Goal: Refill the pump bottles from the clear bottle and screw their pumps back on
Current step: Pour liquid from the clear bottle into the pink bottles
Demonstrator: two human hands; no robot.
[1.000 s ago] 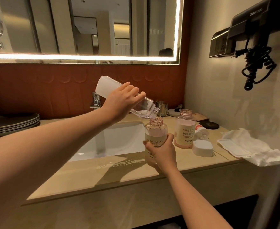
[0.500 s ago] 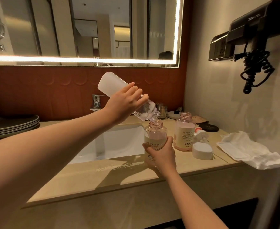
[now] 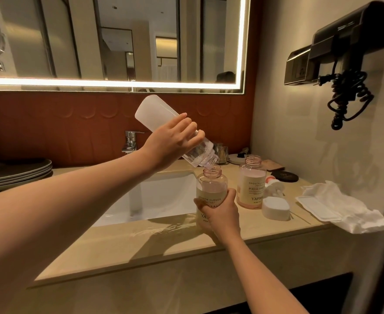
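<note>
A: Start at the hands. What are they doing?

B: The left hand (image 3: pixel 170 141) is wrapped round the middle of the clear bottle (image 3: pixel 154 112), fingers over its top side. The right hand (image 3: pixel 220 211) is curled round the lower body of the near pump bottle (image 3: pixel 211 184), which stands on the counter (image 3: pixel 141 245) at the front right corner of the sink (image 3: pixel 163 196).

A: What has changed in the last second?

B: Little, but it counts. The clear bottle is tipped a touch steeper than it was, with its base higher and its mouth closer to the open neck below. The right hand has kept its hold. I judge the pour is under way, with the liquid gathered at the neck end. The stream itself is too fine to make out.

A: And the clear bottle's line?

B: Its long axis runs on a slant. The frosted base points up and toward the back of the sink. The mouth points down and toward the sink's right, just above the pump bottle's neck.

A: The rest?

B: The second pump bottle (image 3: pixel 252 184) stands uncapped further right of the sink, with a loose pump (image 3: pixel 274 208) just beside it. Neither bottle wears its pump yet.
</note>
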